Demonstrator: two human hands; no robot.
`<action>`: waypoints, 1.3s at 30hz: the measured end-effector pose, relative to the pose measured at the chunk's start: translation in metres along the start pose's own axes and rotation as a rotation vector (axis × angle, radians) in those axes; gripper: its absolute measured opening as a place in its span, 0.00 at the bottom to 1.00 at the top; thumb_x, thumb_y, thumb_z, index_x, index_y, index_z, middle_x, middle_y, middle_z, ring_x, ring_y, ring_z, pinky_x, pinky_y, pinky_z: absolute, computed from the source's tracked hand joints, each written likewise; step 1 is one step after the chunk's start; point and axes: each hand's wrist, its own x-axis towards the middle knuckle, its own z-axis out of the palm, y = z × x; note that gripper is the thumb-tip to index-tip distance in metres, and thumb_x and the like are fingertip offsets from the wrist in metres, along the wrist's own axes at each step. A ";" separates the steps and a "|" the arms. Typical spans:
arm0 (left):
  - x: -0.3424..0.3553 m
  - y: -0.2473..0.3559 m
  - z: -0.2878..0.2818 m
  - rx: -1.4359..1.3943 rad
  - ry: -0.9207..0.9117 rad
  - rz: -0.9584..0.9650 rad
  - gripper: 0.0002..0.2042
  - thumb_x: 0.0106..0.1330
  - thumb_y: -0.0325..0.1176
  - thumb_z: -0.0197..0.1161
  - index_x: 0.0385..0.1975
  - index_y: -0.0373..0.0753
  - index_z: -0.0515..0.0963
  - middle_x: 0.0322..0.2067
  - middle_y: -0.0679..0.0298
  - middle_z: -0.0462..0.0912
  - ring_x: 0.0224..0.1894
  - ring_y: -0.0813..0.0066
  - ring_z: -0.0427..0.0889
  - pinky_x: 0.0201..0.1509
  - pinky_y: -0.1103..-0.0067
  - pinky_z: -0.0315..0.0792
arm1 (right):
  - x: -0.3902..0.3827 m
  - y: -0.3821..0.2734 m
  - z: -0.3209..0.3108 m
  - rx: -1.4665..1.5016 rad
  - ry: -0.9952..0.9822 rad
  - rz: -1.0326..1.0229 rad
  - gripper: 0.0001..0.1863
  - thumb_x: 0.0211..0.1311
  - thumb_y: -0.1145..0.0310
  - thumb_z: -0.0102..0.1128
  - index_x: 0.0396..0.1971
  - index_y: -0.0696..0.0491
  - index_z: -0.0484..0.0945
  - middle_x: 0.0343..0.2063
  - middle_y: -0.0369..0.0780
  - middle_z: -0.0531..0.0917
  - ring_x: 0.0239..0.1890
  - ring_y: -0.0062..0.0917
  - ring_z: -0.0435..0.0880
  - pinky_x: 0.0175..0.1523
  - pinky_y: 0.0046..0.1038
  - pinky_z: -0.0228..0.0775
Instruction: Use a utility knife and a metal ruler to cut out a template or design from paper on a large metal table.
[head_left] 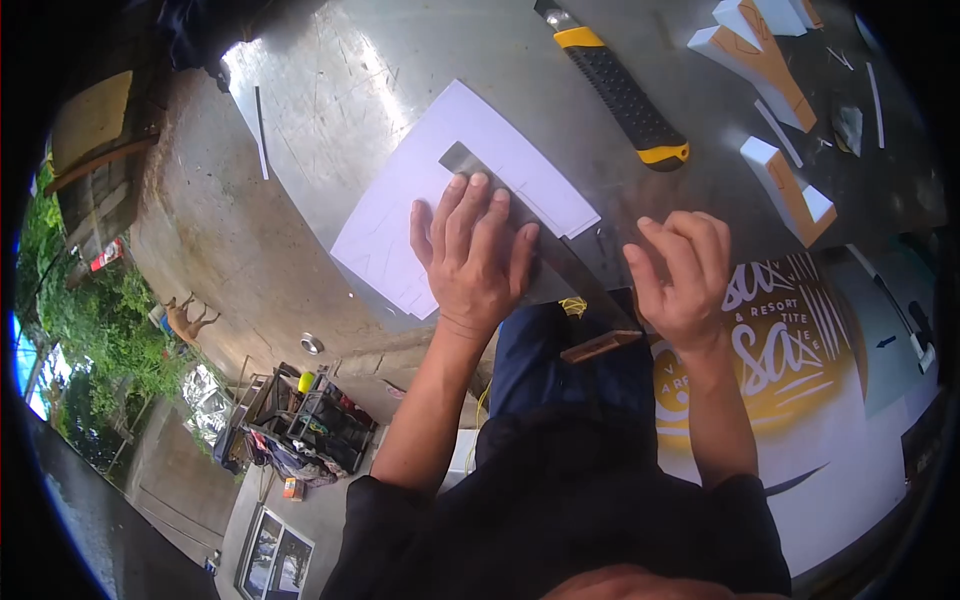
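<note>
My left hand lies with fingers spread on white paper, pressing on the steel blade of a try square, whose wooden-faced stock sticks out past the metal table's edge. My right hand hovers just right of the square, fingers loosely curled and apart, nothing visible in it. A black-and-yellow utility knife lies beyond the paper on the metal table.
Cut white blocks with brown faces and thin strips lie at the right of the table. A large printed sign is below them. At the left are concrete ground, a dog and a cluttered rack.
</note>
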 end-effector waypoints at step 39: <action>-0.011 -0.009 0.001 -0.060 -0.020 -0.002 0.22 0.68 0.43 0.69 0.58 0.41 0.79 0.64 0.53 0.77 0.71 0.53 0.70 0.81 0.56 0.42 | -0.042 -0.048 0.027 0.069 -0.022 0.162 0.15 0.57 0.64 0.78 0.44 0.49 0.87 0.46 0.37 0.79 0.50 0.35 0.74 0.52 0.34 0.70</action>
